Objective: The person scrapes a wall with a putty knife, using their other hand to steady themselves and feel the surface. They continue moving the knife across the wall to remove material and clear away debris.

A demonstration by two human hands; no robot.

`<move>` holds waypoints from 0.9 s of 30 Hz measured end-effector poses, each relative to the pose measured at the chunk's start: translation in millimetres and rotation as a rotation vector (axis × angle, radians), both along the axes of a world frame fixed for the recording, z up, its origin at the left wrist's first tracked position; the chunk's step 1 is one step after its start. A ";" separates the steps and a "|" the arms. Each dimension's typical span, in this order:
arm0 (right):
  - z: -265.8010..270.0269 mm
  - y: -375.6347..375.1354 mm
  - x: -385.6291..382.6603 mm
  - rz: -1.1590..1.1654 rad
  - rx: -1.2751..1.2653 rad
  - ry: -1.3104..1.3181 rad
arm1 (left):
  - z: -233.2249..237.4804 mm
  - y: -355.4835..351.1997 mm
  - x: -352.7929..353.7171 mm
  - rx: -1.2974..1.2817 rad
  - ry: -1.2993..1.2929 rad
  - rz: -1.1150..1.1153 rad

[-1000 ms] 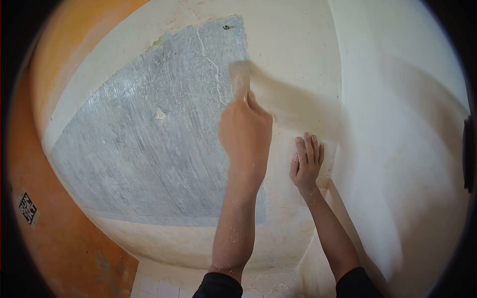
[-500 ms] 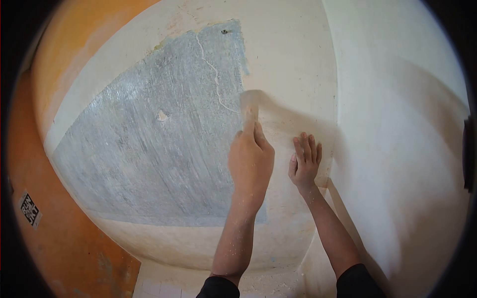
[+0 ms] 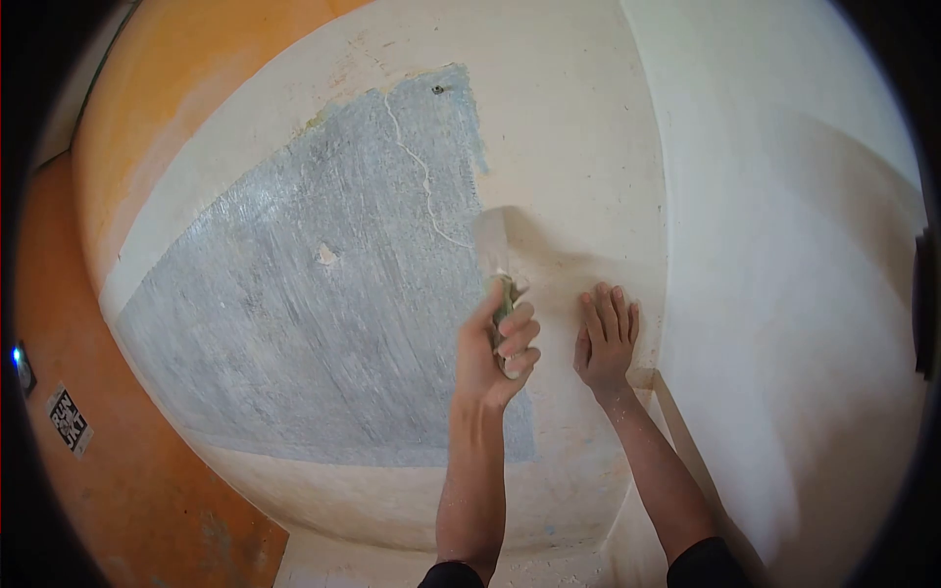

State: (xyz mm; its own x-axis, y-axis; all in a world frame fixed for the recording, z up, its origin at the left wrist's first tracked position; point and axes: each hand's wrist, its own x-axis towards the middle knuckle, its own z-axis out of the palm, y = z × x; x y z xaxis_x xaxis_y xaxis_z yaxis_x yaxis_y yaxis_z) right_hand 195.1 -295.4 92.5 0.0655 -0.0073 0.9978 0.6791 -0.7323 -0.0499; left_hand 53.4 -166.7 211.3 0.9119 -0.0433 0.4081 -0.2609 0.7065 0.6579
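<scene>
- The left hand (image 3: 495, 348) is closing its fingers tightly around the green handle of the scraper (image 3: 495, 257). The blade is lying against the wall (image 3: 578, 147) at the edge of the grey patch (image 3: 314, 294), just below the crack (image 3: 421, 167).
- The right hand (image 3: 605, 338) is pressing flat on the wall just beside it, fingers spread, holding nothing.
- Likely risks: a steeply tilted blade gouging the cream coat, or the blade slipping sideways toward the nearby right hand.

An orange wall (image 3: 147, 470) stands on the left, with a black-and-white sticker (image 3: 71, 419) on it and a small blue light (image 3: 17, 356) just above.
</scene>
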 end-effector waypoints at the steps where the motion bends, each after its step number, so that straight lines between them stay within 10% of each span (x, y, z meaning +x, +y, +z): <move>1: 0.7 0.5 0.6 -0.020 -0.004 -0.001 | 6.8 3.5 4.0 -0.185 -0.086 -0.212; 10: 2.7 0.0 -1.3 -0.002 -0.002 -0.003 | -2.4 -14.4 6.4 -0.365 -0.126 -0.460; 27: 0.9 1.3 0.0 0.007 -0.004 0.005 | 19.9 -15.8 -17.3 -0.274 0.021 -0.113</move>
State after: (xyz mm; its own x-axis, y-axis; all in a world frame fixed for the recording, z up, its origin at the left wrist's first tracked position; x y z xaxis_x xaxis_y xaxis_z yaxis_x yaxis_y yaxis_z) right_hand 195.2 -294.1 93.4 0.0710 -0.0026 0.9975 0.6842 -0.7275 -0.0506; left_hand 36.1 -182.6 231.2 0.9161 -0.0360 0.3994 -0.1586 0.8822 0.4433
